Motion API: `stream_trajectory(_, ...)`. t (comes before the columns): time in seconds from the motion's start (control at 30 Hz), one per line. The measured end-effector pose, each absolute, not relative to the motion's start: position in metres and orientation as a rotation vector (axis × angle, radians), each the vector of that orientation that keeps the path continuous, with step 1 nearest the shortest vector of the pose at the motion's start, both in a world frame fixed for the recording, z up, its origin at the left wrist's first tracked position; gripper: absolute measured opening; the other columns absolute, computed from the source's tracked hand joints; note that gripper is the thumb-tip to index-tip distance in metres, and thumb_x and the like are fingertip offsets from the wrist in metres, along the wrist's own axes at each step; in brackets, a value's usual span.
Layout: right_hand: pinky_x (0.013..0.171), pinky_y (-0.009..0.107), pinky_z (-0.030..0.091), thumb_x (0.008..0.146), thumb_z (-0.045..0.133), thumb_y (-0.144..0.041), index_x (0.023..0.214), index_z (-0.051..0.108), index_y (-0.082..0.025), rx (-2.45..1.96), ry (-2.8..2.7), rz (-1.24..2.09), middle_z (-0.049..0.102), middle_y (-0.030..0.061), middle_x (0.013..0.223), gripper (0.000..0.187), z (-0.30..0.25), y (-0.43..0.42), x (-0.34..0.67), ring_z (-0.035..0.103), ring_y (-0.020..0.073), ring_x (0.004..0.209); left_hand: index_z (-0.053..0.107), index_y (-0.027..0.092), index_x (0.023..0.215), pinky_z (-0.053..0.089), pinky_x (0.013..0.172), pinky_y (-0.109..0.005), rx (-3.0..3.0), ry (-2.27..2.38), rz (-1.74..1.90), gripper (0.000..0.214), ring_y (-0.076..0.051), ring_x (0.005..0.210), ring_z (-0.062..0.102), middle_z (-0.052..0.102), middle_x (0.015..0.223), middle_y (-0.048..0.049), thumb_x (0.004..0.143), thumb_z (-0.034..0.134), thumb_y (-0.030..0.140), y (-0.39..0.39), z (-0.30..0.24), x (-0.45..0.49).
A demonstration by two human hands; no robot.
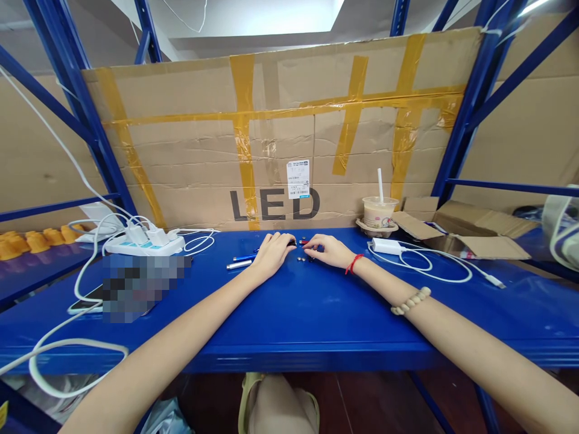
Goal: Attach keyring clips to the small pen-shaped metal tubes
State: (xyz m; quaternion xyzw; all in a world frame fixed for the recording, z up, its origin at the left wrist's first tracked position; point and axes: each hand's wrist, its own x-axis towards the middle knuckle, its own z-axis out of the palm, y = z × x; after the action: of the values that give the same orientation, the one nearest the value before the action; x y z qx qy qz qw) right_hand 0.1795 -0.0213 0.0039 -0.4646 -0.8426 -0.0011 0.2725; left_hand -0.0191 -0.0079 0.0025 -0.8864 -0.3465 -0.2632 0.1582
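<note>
My left hand (272, 256) rests on the blue table with its fingers bent together round a small black piece (291, 243), mostly hidden by the fingers. Just to the right, my right hand (332, 249) has its thumb and fingers drawn together low over the tabletop; what they hold, if anything, is too small to make out. Small silver round pieces (301, 259) lie between the hands, close to the right fingertips. A little red item (304, 242) sits behind them. Beside my left hand are a silver pen-shaped tube (239, 264) and a blue one (241, 258).
A lidded cup with a straw (379, 211) stands at the back right, near an open cardboard box (488, 247). A white charger with cable (387, 246) lies before them. On the left are a power strip (145, 246) and a phone (85, 299). Cardboard (199, 150) closes the back.
</note>
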Motion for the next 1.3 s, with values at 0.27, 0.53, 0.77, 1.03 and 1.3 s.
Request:
stream_trajectory(0.27,0.084,0.032,0.042,0.073,0.061,-0.038,0.086,0.07,-0.024,-1.063,-2.4,-0.026,0.066,0.0052,0.095,0.021,-0.002,-0.016,0.182,0.057,0.0204,0.095,0.043,0.017,0.092,0.032,0.076,-0.028,-2.619,-0.969,-0.766,0.011,-0.016,0.082,0.051,0.058,0.091,-0.0019,0.088,0.042,0.028,-0.009,0.003,-0.017)
stream_trajectory(0.53,0.082,0.032,0.045,0.07,0.063,-0.029,0.071,0.069,-0.021,-0.961,-2.315,0.113,0.068,0.0035,0.081,0.01,-0.006,-0.013,0.177,0.06,0.0186,0.084,0.042,0.019,0.097,0.033,0.078,-0.028,-2.711,-0.943,-0.693,0.012,-0.015,0.09,0.055,0.059,0.101,-0.002,0.088,0.041,0.027,-0.011,0.004,-0.017)
stream_trajectory(0.77,0.078,0.032,0.046,0.074,0.058,-0.029,0.072,0.067,-0.021,-0.948,-2.322,0.069,0.067,0.0028,0.081,0.012,-0.009,-0.014,0.173,0.06,0.0174,0.081,0.043,0.019,0.102,0.032,0.081,-0.029,-2.727,-0.952,-0.626,0.016,-0.015,0.097,0.055,0.06,0.107,-0.0025,0.09,0.037,0.027,-0.01,0.003,-0.017)
stream_trajectory(1.03,0.069,0.028,0.049,0.077,0.057,-0.03,0.078,0.067,-0.019,-0.91,-1.915,-0.164,0.062,0.0047,0.082,0.015,0.007,-0.03,0.165,0.059,0.0153,0.075,0.043,0.018,0.102,0.036,0.081,-0.029,-2.662,-1.013,-0.646,0.018,-0.016,0.09,0.059,0.063,0.1,-0.0031,0.09,0.037,0.03,-0.012,0.003,-0.017)
stream_trajectory(1.3,0.062,0.027,0.049,0.077,0.057,-0.036,0.074,0.067,-0.02,-0.81,-1.966,-0.039,0.06,0.0046,0.079,0.019,0.007,-0.034,0.156,0.058,0.015,0.071,0.039,0.018,0.1,0.039,0.079,-0.029,-2.673,-0.976,-0.697,0.015,-0.017,0.087,0.06,0.063,0.099,-0.0036,0.089,0.038,0.028,-0.012,0.002,-0.018)
